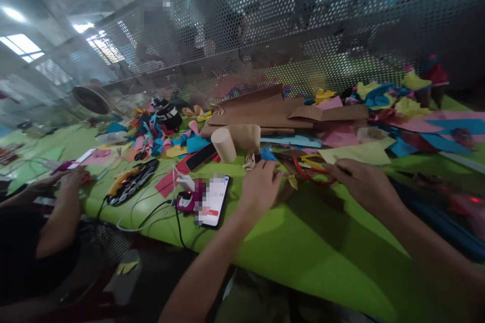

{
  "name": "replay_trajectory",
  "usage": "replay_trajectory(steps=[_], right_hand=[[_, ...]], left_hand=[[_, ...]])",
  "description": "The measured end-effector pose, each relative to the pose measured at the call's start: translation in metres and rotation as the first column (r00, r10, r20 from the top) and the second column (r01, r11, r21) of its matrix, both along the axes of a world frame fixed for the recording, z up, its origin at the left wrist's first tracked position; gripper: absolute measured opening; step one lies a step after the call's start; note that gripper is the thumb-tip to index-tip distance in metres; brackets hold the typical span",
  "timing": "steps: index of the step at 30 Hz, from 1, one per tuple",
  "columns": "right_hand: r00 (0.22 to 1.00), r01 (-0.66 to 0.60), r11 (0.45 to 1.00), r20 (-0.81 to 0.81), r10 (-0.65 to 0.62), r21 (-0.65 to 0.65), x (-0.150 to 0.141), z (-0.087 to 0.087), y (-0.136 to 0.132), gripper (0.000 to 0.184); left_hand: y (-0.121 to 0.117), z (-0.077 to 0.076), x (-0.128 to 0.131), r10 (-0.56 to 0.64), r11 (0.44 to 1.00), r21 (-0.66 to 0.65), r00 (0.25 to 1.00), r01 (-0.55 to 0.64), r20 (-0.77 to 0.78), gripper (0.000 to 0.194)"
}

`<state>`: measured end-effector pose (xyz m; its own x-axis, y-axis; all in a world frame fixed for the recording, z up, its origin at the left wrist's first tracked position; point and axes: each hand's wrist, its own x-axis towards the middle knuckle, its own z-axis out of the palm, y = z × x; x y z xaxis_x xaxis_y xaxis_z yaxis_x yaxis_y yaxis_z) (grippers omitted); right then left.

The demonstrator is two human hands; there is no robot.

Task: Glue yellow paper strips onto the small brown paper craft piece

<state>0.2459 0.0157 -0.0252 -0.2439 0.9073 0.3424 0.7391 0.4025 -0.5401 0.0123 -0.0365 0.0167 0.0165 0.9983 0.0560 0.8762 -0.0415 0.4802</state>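
My left hand point(261, 184) is closed, its fingers bent around a piece of crumpled blue paper point(268, 153) that sticks out past the fingertips. Beside those fingers are a small yellow scrap point(292, 181) and some brown paper, partly hidden and blurred. Scissors point(303, 167) with red and yellow handles are gripped in my right hand point(358, 181). Their blades point left toward my left hand, but the tips are hard to make out. A brown paper roll point(223, 145) stands just beyond my left hand.
A lit phone point(215, 201), cables and a purple power strip point(188, 202) lie left of my left forearm. Brown sheets point(257, 111) and coloured paper fill the back. A glue gun point(122, 181) rests on a black tray. Another person's hands point(71, 176) are at far left.
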Motion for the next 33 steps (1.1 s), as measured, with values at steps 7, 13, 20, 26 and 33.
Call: replay_trajectory(steps=[7,13,20,26,33], right_hand=[[0.994,-0.025,0.999,-0.104,0.029,0.035,-0.003,-0.002,0.000,0.026],[0.994,-0.027,0.998,-0.107,0.033,0.055,-0.005,-0.009,0.000,0.028],[0.997,-0.052,0.998,-0.059,0.055,0.039,-0.006,-0.008,-0.001,0.023],[0.998,-0.057,0.998,-0.017,0.056,-0.009,-0.006,-0.011,-0.001,0.023],[0.997,-0.076,0.996,-0.031,0.075,-0.036,-0.006,-0.010,-0.001,0.024]], left_hand=[[0.053,-0.011,0.003,0.078,0.996,0.072,0.959,-0.060,-0.274,0.030],[0.063,-0.021,-0.005,0.087,0.994,0.084,0.947,-0.065,-0.308,0.030],[0.060,-0.021,-0.012,0.099,0.995,0.018,0.955,-0.097,-0.279,0.036],[0.061,-0.024,-0.011,0.110,0.994,0.045,0.938,-0.100,-0.328,0.038],[0.063,-0.027,-0.011,0.094,0.995,0.057,0.935,-0.079,-0.342,0.030]])
